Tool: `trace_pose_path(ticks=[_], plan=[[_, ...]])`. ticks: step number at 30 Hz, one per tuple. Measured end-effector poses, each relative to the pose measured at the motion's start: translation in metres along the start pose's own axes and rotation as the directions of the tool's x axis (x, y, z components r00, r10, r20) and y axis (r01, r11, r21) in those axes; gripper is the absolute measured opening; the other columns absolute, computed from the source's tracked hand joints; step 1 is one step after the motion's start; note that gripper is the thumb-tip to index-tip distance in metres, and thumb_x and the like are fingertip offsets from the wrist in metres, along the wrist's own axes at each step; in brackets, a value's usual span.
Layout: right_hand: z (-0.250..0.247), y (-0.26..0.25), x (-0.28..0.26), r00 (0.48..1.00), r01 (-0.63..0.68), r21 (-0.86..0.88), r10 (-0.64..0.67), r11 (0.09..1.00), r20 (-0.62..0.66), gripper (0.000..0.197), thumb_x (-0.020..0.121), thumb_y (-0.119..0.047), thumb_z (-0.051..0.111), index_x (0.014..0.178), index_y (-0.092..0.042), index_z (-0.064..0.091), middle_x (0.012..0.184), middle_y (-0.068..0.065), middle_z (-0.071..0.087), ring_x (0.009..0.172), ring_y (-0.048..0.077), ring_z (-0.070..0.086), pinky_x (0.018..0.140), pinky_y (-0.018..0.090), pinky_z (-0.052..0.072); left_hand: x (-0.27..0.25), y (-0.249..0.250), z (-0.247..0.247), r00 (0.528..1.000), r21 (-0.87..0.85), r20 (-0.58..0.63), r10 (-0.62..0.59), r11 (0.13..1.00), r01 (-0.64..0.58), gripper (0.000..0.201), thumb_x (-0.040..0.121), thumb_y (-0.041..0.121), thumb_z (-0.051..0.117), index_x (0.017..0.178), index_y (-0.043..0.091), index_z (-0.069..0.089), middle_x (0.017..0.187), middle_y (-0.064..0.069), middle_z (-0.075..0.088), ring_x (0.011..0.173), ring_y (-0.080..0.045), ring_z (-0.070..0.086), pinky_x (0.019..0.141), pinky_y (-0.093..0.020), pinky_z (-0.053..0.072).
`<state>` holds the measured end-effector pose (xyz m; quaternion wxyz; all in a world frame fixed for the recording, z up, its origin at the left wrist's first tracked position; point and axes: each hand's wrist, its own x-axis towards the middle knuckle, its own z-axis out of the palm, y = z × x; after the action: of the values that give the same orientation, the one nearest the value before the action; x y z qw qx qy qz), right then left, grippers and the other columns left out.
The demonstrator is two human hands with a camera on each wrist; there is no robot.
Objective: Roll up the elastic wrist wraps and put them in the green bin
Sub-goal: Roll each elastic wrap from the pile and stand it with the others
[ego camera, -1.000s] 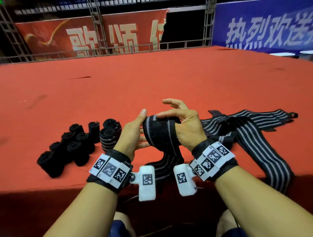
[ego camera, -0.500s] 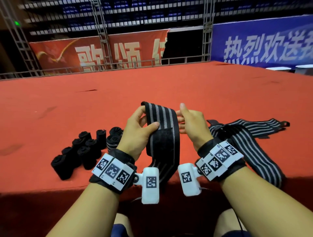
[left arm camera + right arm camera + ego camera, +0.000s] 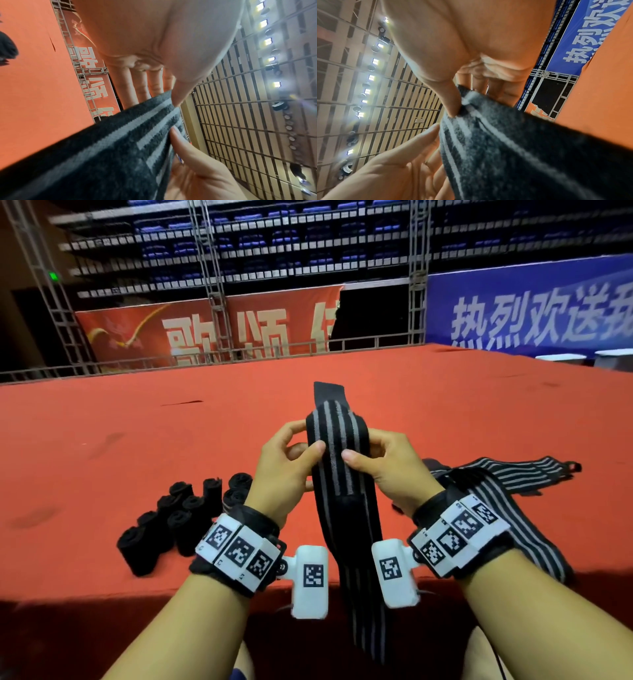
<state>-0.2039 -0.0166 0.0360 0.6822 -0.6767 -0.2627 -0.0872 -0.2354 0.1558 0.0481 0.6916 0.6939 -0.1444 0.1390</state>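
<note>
Setting: arena hall with banners and tiered seating behind a broad red carpeted platform [image 3: 445, 412] that serves as the worktop.
Wrap in hand: black elastic wrist wrap with grey stripes [image 3: 337, 446], held upright above the platform's near edge; its plain black end stands up above the fingers and its long tail hangs down between the forearms, below the platform's edge.
Left grip: left hand [image 3: 284, 470] pinches the wrap's left edge, thumb on the near face, fingers behind.
Right grip: right hand [image 3: 390, 470] pinches the right edge the same way; the wrist views show both thumbs pressed into the fabric.
Finished pile: cluster of small black rolled wraps [image 3: 181, 515] standing on the red platform to the left.
Waiting pile: loose striped wraps [image 3: 507, 477] sprawled to the right, overlapping one another.
Green bin: not in any view.
Risk, loose core: if the first turn starts slack or skewed, the roll will likely cone out and unwind.
Risk, springy fabric: the elastic may jump open if either pinch eases mid-turn.
Risk, dangling tail: the hanging length could twist or catch on the wrist-worn cameras.
Risk, tangle: the next wrap may drag its neighbours off the edge.
</note>
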Motion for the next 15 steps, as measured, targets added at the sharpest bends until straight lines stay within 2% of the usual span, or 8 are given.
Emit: trace_pose_path(ticks=[3, 7, 9, 11, 13, 15], plan=[[-0.004, 0.010, 0.000, 0.999, -0.034, -0.040, 0.035, 0.999, 0.024, 0.026, 0.095, 0.002, 0.063, 0.113, -0.015, 0.073, 0.110, 0.005, 0.077, 0.106, 0.021, 0.072, 0.094, 0.040, 0.058, 0.002, -0.012, 0.001, 1.000, 0.010, 0.005, -0.013, 1.000, 0.013, 0.044, 0.100, 0.001, 0.057, 0.131, 0.032, 0.055, 0.090, -0.009, 0.074, 0.083, -0.017, 0.073, 0.063, -0.033, 0.059], [-0.013, 0.035, 0.007, 0.996, -0.089, -0.144, 0.090, 0.986, -0.004, 0.020, 0.097, -0.009, 0.064, 0.112, -0.018, 0.075, 0.108, 0.005, 0.076, 0.107, 0.027, 0.070, 0.097, 0.052, 0.055, 0.014, -0.034, 0.003, 0.998, 0.008, 0.042, -0.053, 0.999, 0.052, 0.058, 0.100, -0.002, 0.056, 0.140, 0.039, 0.050, 0.092, -0.024, 0.070, 0.086, -0.022, 0.072, 0.065, -0.041, 0.062], [-0.018, 0.047, 0.013, 0.994, -0.110, -0.203, 0.109, 0.973, -0.020, 0.018, 0.098, -0.016, 0.063, 0.110, -0.021, 0.076, 0.106, 0.003, 0.077, 0.105, 0.026, 0.071, 0.097, 0.054, 0.054, 0.022, -0.045, 0.005, 0.996, 0.004, 0.032, -0.084, 0.996, 0.084, 0.054, 0.099, -0.003, 0.055, 0.136, 0.036, 0.054, 0.081, -0.013, 0.067, 0.082, -0.018, 0.069, 0.063, -0.039, 0.061], [-0.022, 0.059, 0.019, 0.989, -0.148, -0.231, 0.151, 0.962, -0.005, 0.018, 0.099, -0.018, 0.062, 0.110, -0.020, 0.076, 0.105, -0.001, 0.078, 0.104, 0.020, 0.072, 0.097, 0.052, 0.054, 0.033, -0.053, 0.006, 0.994, 0.005, -0.013, -0.110, 0.994, 0.110, 0.038, 0.099, 0.001, 0.057, 0.127, 0.028, 0.060, 0.079, -0.003, 0.067, 0.077, -0.014, 0.069, 0.060, -0.033, 0.058], [-0.024, 0.071, 0.025, 0.979, -0.180, -0.249, 0.197, 0.952, 0.047, 0.018, 0.099, -0.017, 0.062, 0.110, -0.018, 0.076, 0.106, -0.001, 0.078, 0.104, 0.020, 0.072, 0.098, 0.052, 0.054, 0.048, -0.062, 0.005, 0.988, 0.020, -0.085, -0.130, 0.991, 0.132, 0.018, 0.100, 0.010, 0.061, 0.116, 0.017, 0.066, 0.088, -0.005, 0.071, 0.078, -0.017, 0.071, 0.060, -0.031, 0.059], [-0.026, 0.084, 0.030, 0.966, -0.203, -0.275, 0.237, 0.940, 0.097, 0.017, 0.098, -0.016, 0.063, 0.110, -0.015, 0.075, 0.106, 0.003, 0.077, 0.106, 0.025, 0.072, 0.098, 0.055, 0.053, 0.065, -0.071, 0.001, 0.982, 0.052, -0.147, -0.115, 0.991, 0.123, 0.012, 0.099, 0.018, 0.065, 0.108, 0.013, 0.070, 0.095, -0.007, 0.074, 0.087, -0.025, 0.072, 0.070, -0.039, 0.063]])
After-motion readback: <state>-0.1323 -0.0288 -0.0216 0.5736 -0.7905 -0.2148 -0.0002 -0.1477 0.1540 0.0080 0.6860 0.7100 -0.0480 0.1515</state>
